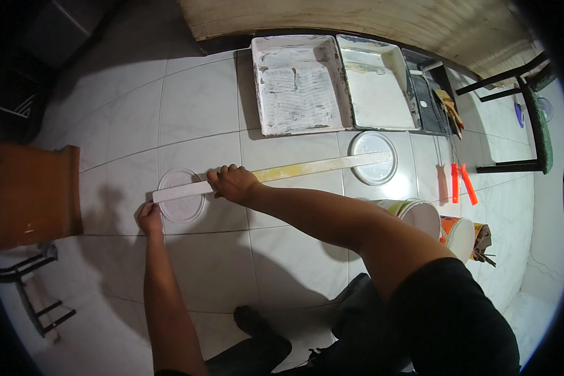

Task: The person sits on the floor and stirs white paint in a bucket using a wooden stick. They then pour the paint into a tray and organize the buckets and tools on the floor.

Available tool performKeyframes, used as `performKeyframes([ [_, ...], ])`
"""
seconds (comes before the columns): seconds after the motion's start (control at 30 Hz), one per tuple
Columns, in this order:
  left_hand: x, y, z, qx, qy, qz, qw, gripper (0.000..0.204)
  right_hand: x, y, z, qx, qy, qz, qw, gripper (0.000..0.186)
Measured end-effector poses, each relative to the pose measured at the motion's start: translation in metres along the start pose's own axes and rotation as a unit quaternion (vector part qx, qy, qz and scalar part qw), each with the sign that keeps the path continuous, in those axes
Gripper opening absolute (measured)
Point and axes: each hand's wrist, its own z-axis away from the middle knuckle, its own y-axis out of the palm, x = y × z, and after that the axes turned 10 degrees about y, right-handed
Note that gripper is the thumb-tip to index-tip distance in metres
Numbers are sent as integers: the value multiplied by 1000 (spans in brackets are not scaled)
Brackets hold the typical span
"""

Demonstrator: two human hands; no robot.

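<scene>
A long, narrow flat strip [307, 168] lies across two round lids on the tiled floor. Its left part is white, its middle yellowish, and its right end pale. Under the left end is a whitish lid [185, 212]; a second lid [374, 174] supports the right end. My right hand [233, 184] is closed over the strip just right of the left lid, fingers curled over its far edge. At the strip's left tip, my left hand [149, 218] is closed with its fingertips at the corner; its grip there is partly hidden.
Beyond the strip stand a paint-smeared tray [301, 88], a tray with white paint [382, 94] and a dark tray [427, 103]. Brushes [448, 108] and orange-handled roller frames [461, 183] lie at right. Paint buckets [420, 219] stand beside my right arm; a brown wooden piece [34, 194] is at left.
</scene>
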Motion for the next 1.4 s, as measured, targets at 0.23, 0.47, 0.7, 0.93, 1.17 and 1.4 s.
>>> performKeyframes([
  [0.23, 6, 0, 2, -23, -6, 98, 995, 25, 2, 10, -3, 16, 1, 20, 1000, 52],
  [0.47, -15, 3, 15, -2, 0, 121, 993, 27, -3, 20, -2, 31, 9, 50, 998, 57],
  [0.7, -20, 5, 19, 30, 11, 106, 994, 29, -10, 34, 1, 53, 24, 63, 996, 51],
  [0.93, -13, 1, 17, 30, -4, 100, 995, 23, -15, 30, 5, 42, 1, 86, 995, 42],
  [1.17, -29, 8, 26, 33, 0, 91, 995, 25, -22, 42, 4, -20, -19, 102, 994, 35],
  [1.4, -23, -1, 16, 54, -21, 144, 988, 28, -19, 17, 14, 27, -29, 85, 996, 54],
])
